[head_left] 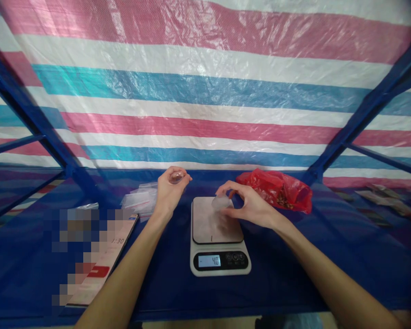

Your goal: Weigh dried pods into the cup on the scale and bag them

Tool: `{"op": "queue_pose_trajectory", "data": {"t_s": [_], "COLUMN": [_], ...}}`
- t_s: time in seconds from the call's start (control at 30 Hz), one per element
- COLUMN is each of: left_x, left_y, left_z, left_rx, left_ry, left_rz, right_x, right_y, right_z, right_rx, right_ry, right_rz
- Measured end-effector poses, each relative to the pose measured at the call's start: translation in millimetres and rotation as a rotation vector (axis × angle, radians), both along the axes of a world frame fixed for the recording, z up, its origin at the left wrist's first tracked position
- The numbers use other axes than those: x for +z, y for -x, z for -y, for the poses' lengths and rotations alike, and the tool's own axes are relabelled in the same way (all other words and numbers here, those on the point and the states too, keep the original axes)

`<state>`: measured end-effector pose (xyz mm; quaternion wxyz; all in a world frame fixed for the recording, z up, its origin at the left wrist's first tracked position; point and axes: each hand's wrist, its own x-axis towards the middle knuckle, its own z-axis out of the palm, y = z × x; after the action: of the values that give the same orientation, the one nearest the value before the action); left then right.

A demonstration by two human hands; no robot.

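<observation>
My right hand [243, 203] pinches a small translucent plastic cup [220, 202] over the plate of a white kitchen scale [221, 269]. I cannot tell whether the cup touches the plate. The scale's lit display [209, 261] shows digits that look like 4.0. Up and to the left of the scale, my left hand [171, 187] is curled closed, thumb towards the fingertips. A small shiny brownish thing [176, 177] shows inside its curl, too unclear to name.
A red plastic bag [277, 187] with small brown pieces lies behind my right hand. Clear zip bags [140, 201] are stacked left of my left wrist. A partly blurred phone [123, 233] lies on the blue table [167, 292]. Blue metal posts [358, 114] stand at both sides before a striped sheet [205, 123].
</observation>
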<state>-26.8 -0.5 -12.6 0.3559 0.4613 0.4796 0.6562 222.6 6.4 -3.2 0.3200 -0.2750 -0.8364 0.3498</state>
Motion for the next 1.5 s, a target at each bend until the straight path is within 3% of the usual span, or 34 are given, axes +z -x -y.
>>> {"op": "queue_pose_trajectory", "data": {"t_s": [0.27,0.67,0.8,0.93,1.13,1.37,1.5], "left_x": [-8.9,-23.2,-22.3,-19.6,-6.8,7.4,15.7], "left_y": [0,1,2,-1,-2,6,8], "left_z": [-5,-13,-14,-10,1,7,12], "left_rx": [0.055,0.027,0.016,0.000,-0.166,-0.373,-0.435], "left_ry": [0.065,-0.046,-0.049,-0.040,-0.002,0.021,-0.032], "left_rz": [-0.018,-0.193,-0.207,-0.181,0.018,0.194,0.169], "right_x": [-2.9,-8.4,-6.4,-4.6,-5.5,-4.9,0.6], "right_y": [5,2,1,2,3,4,12], "right_z": [15,14,11,10,8,9,12], "right_rx": [-0.018,-0.016,-0.036,-0.202,-0.436,-0.467,-0.434], "right_ry": [-0.058,-0.096,-0.102,-0.118,-0.104,-0.118,-0.142], "right_rz": [0.140,0.177,0.100,-0.081,-0.313,-0.301,-0.254]}}
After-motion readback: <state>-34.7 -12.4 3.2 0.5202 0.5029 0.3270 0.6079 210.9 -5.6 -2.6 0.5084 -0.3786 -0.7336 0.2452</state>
